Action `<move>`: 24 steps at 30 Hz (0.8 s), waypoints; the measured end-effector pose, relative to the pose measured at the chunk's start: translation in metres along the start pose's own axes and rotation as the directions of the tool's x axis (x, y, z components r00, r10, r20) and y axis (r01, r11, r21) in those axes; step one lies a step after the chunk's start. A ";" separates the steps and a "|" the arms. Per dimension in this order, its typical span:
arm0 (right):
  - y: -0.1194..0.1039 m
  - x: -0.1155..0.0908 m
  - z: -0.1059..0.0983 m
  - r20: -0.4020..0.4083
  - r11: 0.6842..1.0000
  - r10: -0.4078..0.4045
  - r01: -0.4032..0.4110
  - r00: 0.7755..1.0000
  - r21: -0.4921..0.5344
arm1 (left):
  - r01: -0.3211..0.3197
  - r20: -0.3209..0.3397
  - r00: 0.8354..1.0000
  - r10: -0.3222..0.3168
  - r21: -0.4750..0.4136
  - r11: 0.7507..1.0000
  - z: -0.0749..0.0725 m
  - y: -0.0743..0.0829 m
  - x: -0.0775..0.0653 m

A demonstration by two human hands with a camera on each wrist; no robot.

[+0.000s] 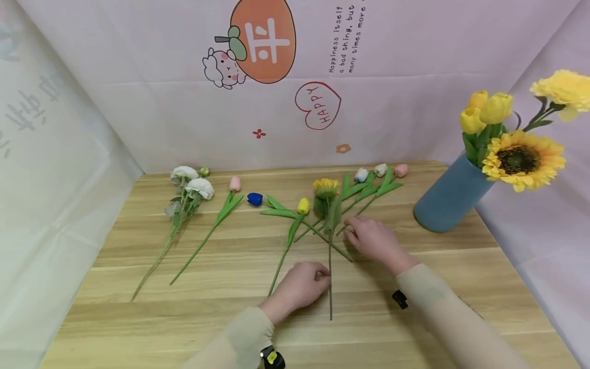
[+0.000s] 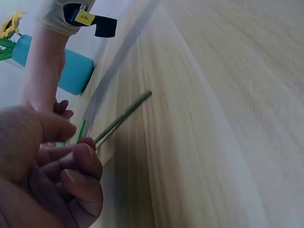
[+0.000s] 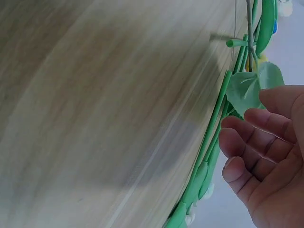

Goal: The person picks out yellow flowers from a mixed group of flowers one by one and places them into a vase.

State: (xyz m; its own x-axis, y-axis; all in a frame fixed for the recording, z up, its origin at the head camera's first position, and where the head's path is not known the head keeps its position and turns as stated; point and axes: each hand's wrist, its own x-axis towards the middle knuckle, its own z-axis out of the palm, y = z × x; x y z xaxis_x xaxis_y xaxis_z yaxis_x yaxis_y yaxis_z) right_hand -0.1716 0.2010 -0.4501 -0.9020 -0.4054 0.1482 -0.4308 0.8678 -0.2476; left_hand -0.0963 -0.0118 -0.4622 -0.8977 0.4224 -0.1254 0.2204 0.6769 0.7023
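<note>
A yellow sunflower (image 1: pixel 326 187) with a long stem lies across other stems in the middle of the wooden table. My left hand (image 1: pixel 301 284) is at the lower part of that stem, fingers loosely curled. In the left wrist view, a gap shows between thumb and index finger, and the stem (image 2: pixel 124 115) runs out from behind the fingers (image 2: pixel 85 159). My right hand (image 1: pixel 372 240) is beside the stems of three tulips, blue-white, white and pink (image 1: pixel 401 170). Its fingers (image 3: pixel 249 137) are relaxed and hold nothing, close to a green leaf (image 3: pixel 247 90).
A blue vase (image 1: pixel 451 197) with yellow tulips, a yellow bloom and a sunflower stands tilted in view at right. Left lie a white flower spray (image 1: pixel 199 188), a pink tulip (image 1: pixel 235 184), a blue tulip (image 1: pixel 255 199) and a yellow tulip (image 1: pixel 302 206). Printed cloth (image 1: pixel 184 128) hangs behind.
</note>
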 end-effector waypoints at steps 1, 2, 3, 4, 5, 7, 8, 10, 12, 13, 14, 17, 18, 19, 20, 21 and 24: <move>0.000 0.000 0.000 0.000 1.000 0.005 -0.005 1.000 -0.003 | -0.013 0.008 1.000 0.013 0.019 1.000 -0.001 -0.001 -0.001; 0.000 0.001 0.000 0.001 1.000 0.009 -0.009 1.000 0.000 | -0.024 0.009 1.000 0.024 0.039 0.999 -0.002 -0.002 -0.002; 0.000 0.001 0.000 0.002 1.000 0.013 -0.013 1.000 0.001 | -0.033 0.006 0.999 0.032 0.061 0.998 -0.004 -0.003 -0.003; 0.000 0.002 0.000 0.004 1.000 0.018 -0.018 1.000 0.000 | -0.037 0.000 0.999 0.037 0.084 0.996 -0.007 -0.004 -0.004; 0.000 0.002 0.000 0.003 1.000 0.024 -0.024 1.000 -0.002 | -0.037 -0.007 0.999 0.038 0.104 0.994 -0.011 -0.006 -0.006; -0.001 0.003 0.000 0.006 0.999 0.032 -0.032 0.999 -0.002 | -0.038 -0.042 0.998 0.045 0.159 0.987 -0.020 -0.009 -0.009; -0.002 0.004 0.000 0.011 0.999 0.037 -0.037 0.999 0.001 | -0.035 -0.061 0.997 0.047 0.181 0.983 -0.024 -0.011 -0.011; -0.004 0.005 0.001 0.015 0.999 0.047 -0.047 0.999 0.002 | -0.025 -0.105 0.993 0.050 0.225 0.974 -0.034 -0.016 -0.014; -0.007 0.007 0.002 0.019 0.998 0.062 -0.062 0.998 0.000 | -0.013 -0.160 0.985 0.059 0.274 0.962 -0.043 -0.022 -0.016; -0.009 0.007 0.003 0.021 0.997 0.071 -0.071 0.997 0.001 | -0.003 -0.185 0.981 0.060 0.293 0.956 -0.048 -0.026 -0.018; -0.011 0.008 0.004 0.026 0.997 0.082 -0.082 0.996 0.005 | 0.010 -0.203 0.977 0.058 0.320 0.947 -0.052 -0.030 -0.019; -0.018 0.011 0.007 0.042 0.994 0.106 -0.107 0.993 0.022 | 0.057 -0.239 0.970 0.040 0.386 0.921 -0.063 -0.043 -0.022; -0.020 0.012 0.009 0.052 0.993 0.113 -0.115 0.992 0.030 | 0.075 -0.242 0.970 0.028 0.406 0.911 -0.066 -0.047 -0.023; -0.022 0.012 0.010 0.062 0.992 0.113 -0.116 0.992 0.045 | 0.092 -0.242 0.970 0.014 0.423 0.901 -0.068 -0.051 -0.025; -0.024 0.013 0.012 0.073 0.991 0.115 -0.119 0.991 0.058 | 0.108 -0.240 0.971 0.001 0.439 0.892 -0.070 -0.056 -0.026; -0.026 0.013 0.014 0.084 0.990 0.115 -0.121 0.990 0.070 | 0.123 -0.239 0.971 -0.014 0.446 0.886 -0.072 -0.060 -0.028; -0.030 0.014 0.022 0.117 0.987 0.127 -0.137 0.985 0.079 | 0.160 -0.225 0.973 -0.058 0.469 0.869 -0.076 -0.071 -0.033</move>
State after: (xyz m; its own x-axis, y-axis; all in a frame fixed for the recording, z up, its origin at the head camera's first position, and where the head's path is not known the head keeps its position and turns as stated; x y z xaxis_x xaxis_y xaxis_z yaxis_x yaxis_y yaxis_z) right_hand -0.1720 0.1633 -0.4614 -0.9467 -0.3222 0.0029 -0.3039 0.8898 -0.3405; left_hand -0.1114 -0.1194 -0.4550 -0.9718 0.2358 -0.0048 0.2264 0.9382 0.2617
